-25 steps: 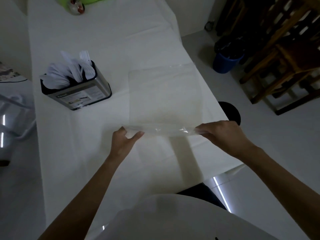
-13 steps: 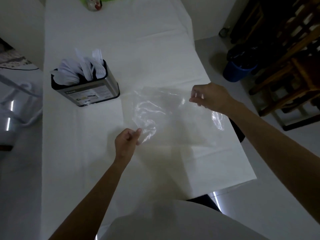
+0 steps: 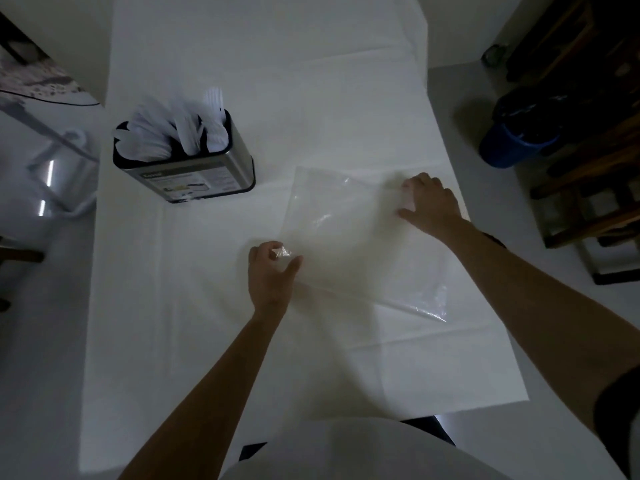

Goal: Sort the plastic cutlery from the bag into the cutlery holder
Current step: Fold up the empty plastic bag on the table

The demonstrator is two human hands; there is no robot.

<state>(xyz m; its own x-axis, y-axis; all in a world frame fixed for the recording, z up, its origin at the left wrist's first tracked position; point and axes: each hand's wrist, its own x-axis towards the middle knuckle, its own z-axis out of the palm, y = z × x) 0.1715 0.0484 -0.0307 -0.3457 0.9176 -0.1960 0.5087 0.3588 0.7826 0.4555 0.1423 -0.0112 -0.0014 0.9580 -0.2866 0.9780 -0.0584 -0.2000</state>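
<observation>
Fingertips [image 3: 269, 246] of left hand [image 3: 272, 277]: index and thumb closed in a pinch on one crumpled corner of the bag [image 3: 346, 237], other fingers curled in beside them. Right hand [image 3: 431, 207]: fingers [image 3: 420, 183] bent and packed close on the bag's opposite corner, thumb pointing back toward the cutlery holder [image 3: 194, 173]. Plastic looks bunched between thumb and fingers, but I cannot tell whether that's a real grip or just pressing it down.

Bag: clear, looks flat, nothing visible inside, spread on the white table [image 3: 277, 64]. It sits to the right of the holder and a bit nearer the person, apart from it. The edge furthest from the holder is creased and glints.

Holder: metal box with a dark rim and a printed label on the near face, upright, tilt only from lens angle. Plastic cutlery [image 3: 173, 136], all white, stands in it, handles down. Fork tines show at its right end and broader spoon-like shapes at its left. Compartment dividers are too dim to count.

Further right of the holder, off the table: blue bin [image 3: 509, 150] with a dark liner, then dark wooden furniture [image 3: 588, 174]. Left of the holder, off the table: a pale metal frame [image 3: 59, 157].
</observation>
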